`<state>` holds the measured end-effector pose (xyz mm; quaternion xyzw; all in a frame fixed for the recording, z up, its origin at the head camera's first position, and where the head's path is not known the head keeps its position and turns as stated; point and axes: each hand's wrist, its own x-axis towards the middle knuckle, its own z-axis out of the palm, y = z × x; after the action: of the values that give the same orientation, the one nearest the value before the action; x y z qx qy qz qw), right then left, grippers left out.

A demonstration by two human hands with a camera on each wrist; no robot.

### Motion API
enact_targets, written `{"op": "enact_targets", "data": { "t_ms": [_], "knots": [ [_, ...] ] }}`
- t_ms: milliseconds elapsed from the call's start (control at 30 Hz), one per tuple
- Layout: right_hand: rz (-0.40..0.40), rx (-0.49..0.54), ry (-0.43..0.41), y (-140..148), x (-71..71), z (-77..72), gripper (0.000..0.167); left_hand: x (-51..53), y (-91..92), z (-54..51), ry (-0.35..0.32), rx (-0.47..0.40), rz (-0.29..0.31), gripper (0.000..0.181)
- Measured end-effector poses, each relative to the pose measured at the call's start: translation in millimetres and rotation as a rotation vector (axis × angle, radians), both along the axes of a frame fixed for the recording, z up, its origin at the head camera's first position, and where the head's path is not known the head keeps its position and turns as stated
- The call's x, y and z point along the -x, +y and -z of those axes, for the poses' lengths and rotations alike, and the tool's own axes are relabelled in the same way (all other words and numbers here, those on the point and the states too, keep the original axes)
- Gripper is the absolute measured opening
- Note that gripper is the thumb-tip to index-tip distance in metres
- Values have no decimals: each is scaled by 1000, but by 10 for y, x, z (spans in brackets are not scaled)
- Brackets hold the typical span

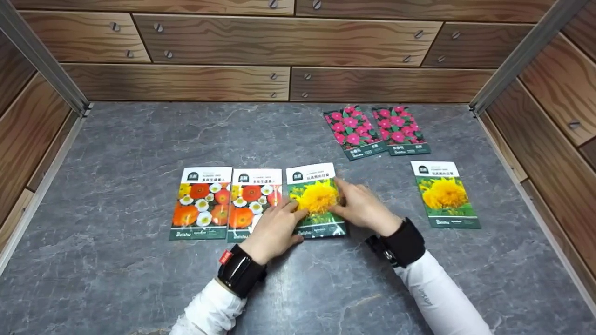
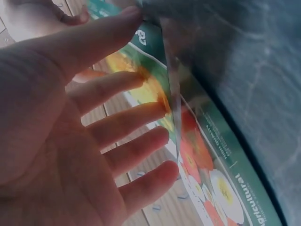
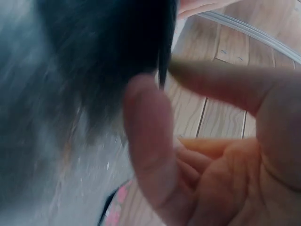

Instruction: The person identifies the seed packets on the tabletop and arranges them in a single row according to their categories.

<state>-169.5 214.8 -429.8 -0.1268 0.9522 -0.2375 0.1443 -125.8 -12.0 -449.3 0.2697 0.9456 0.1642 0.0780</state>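
A seed packet with a yellow flower (image 1: 316, 193) lies slightly tilted in the middle of the table, below both hands. My left hand (image 1: 274, 228) rests its fingertips on the packet's left side, the fingers nearly straight and spread in the left wrist view. At the packet's right edge, my right hand (image 1: 365, 207) pinches it between thumb and forefinger; the right wrist view shows the thin edge between them. Left of it lies a poppy seed packet (image 1: 249, 190), partly covered by the left hand. Another poppy packet (image 1: 201, 202) sits beside that one, at the row's left end.
Two pink-flower seed packets (image 1: 352, 128) (image 1: 400, 128) lie behind, right of centre, their edges touching or nearly so. Another yellow-flower packet (image 1: 444, 195) lies alone at the right. The grey marbled table (image 1: 116, 288) is bounded by wood-patterned walls (image 1: 186, 83) on three sides.
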Motion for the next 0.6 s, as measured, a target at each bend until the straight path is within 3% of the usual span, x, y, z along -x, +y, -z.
{"op": "enact_targets", "data": {
  "t_ms": [300,467,600],
  "knots": [
    [-83,-213,49,-53,-52,64,75,-6,-11,21,-1,20,27,56],
    [-170,-196,100,-70,-66,94,61,-7,-18,34,7,7,11,56],
    [-227,-171,28,-75,-77,88,65,-7,-25,44,31,7,5,55]
  ]
}}
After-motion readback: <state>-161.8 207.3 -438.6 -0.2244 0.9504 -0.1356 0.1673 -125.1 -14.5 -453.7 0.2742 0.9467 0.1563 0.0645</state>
